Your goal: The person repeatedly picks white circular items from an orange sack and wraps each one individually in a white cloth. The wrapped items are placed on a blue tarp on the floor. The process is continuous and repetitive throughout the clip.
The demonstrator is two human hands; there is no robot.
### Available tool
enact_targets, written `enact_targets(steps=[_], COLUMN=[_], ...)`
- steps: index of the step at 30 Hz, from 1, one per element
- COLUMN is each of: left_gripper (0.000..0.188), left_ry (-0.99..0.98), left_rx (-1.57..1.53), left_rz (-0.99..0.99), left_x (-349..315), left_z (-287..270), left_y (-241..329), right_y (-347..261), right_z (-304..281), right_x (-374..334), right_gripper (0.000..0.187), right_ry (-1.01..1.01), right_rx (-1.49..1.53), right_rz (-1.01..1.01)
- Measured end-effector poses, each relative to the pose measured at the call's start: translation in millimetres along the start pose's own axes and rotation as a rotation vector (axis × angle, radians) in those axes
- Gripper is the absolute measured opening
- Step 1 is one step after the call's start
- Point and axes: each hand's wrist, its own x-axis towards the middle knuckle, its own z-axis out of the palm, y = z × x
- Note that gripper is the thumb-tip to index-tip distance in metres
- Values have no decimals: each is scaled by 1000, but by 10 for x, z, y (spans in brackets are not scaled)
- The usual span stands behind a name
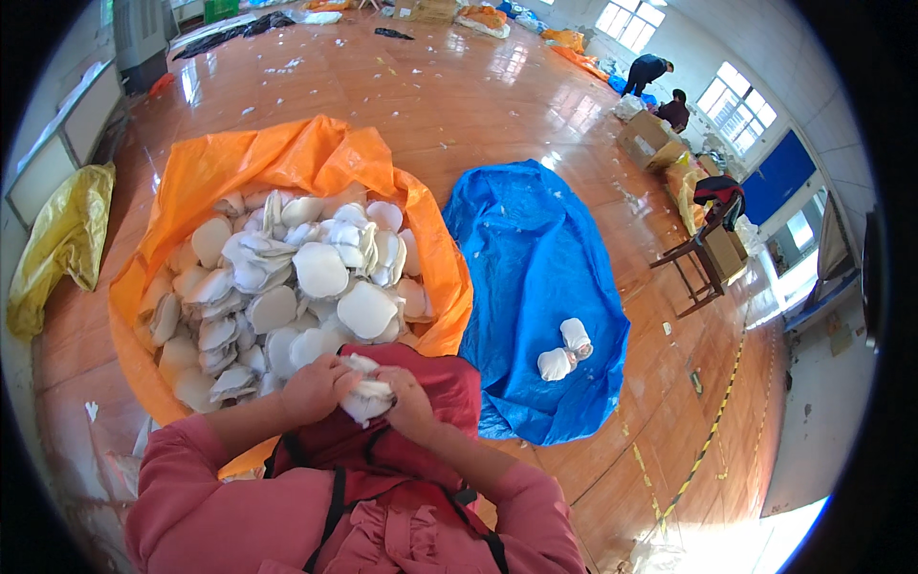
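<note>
Probably the likeliest slip is the white bundle (pixel 366 400) coming loose, since it looks soft and layered and uneven pressure from the two hands could let its pieces slide apart. It sits at the lower centre of the frame, over the red apron (pixel 449 387), near the rim of the orange sack (pixel 277 153). A dropped piece could fall onto the apron or back among the white pieces (pixel 320 270) heaped in that sack, left of centre. That heap is loose, so an elbow or sleeve brushing it might topple some over the edge onto the floor (pixel 421 96). On the blue sheet (pixel 526 239), right of centre, the white bundles (pixel 576 335) could roll if the sheet were tugged.

As for the grip, the left hand (pixel 323 385) and right hand (pixel 409 400) are both nearly closed, fingers curled about the bundle from either side; how firmly they press, I cannot tell.
</note>
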Motion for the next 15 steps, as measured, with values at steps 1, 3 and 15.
enact_targets(steps=[1,3,15], left_gripper=[23,24,30], left_ry=[38,106,3], left_rx=[14,39,217], left_rz=[15,30,191], left_x=[-9,28,-222], left_z=[94,257,115], left_y=[-51,-174,-79], right_y=[73,182,-133], right_z=[43,57,64], right_x=[37,88,-5], right_gripper=[46,43,41], right_ry=[39,31,-62], right_rx=[-26,-85,-186], right_rz=[-32,16,-77])
